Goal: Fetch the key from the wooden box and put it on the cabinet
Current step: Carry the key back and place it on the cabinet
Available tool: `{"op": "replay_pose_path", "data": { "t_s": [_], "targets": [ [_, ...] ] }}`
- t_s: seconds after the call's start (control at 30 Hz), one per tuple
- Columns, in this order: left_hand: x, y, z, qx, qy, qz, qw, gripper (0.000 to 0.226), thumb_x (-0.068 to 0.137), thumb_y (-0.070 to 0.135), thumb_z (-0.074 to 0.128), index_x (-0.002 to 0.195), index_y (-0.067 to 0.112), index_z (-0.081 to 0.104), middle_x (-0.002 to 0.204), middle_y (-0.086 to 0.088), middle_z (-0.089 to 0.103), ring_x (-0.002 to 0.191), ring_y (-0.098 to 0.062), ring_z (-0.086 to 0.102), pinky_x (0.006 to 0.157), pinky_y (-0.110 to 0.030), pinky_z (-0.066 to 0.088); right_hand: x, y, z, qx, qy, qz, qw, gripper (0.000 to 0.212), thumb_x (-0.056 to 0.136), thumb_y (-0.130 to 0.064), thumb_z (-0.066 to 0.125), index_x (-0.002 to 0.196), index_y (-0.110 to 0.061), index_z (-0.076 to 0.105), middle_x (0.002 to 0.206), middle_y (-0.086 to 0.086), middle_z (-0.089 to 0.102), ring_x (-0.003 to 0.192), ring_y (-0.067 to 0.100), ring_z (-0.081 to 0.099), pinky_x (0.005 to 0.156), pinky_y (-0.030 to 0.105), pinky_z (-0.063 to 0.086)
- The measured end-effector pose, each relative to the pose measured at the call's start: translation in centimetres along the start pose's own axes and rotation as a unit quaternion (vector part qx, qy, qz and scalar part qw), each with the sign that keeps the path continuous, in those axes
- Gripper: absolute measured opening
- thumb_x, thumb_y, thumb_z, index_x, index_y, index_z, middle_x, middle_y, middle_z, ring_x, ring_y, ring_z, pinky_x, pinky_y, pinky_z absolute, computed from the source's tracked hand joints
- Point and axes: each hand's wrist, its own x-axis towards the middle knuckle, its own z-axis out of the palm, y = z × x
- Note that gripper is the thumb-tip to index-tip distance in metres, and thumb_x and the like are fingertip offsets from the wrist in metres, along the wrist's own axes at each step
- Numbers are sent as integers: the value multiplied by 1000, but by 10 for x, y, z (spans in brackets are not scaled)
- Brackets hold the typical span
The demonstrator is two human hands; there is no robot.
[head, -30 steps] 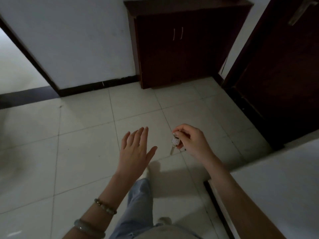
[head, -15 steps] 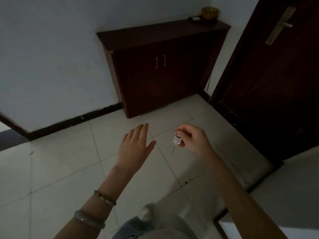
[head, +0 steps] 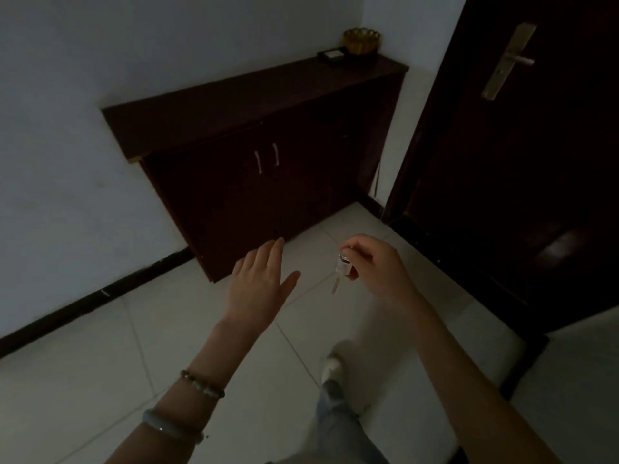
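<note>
You've got the key (head: 342,267) pinched by its pale plastic head in your right hand (head: 375,266), thin metal blade dangling over the tiled floor (head: 100,356). It looks light, stiff and a bit slippery, so grip the head. Left hand (head: 258,289) is spread open, empty. Dark glossy cabinet (head: 234,98) sits ahead.

The dark cabinet (head: 234,105) stands on the tiled floor (head: 100,363) (its top bears a small tray (head: 331,56) and a golden bowl (head: 361,41)).

The cabinet (head: 254,95) stands ahead against the wall, the door (head: 536,162) to its right. My right hand (head: 378,266) dangles the key (head: 341,269) above the floor (head: 100,363), beside my empty left hand (head: 258,289). At the cabinet's far right end sit perhaps a bowl (head: 361,41) and tray (head: 333,56).
</note>
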Motion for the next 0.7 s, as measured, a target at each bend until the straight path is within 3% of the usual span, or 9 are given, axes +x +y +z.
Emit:
{"op": "replay_pose_path", "data": {
  "t_s": [0.37,0.7],
  "targets": [
    [210,30,53,-31,5,-32,999,59,85,36,63,130,2,47,124,-16,59,107,-32,58,85,-43,48,217,38,-85,7,-27,-16,999,18,90,-10,53,87,-24,64,83,-7,64,74,0,63,55,14,51],
    [358,17,95,-7,-1,-20,1000,61,89,41,55,136,6,40,135,-14,50,121,-29,48,99,-41,38,358,75,-112,17,-20,-19,999,28,90,-10,54,81,-35,62,84,-10,65,76,-1,64,56,11,51]
  ]
}}
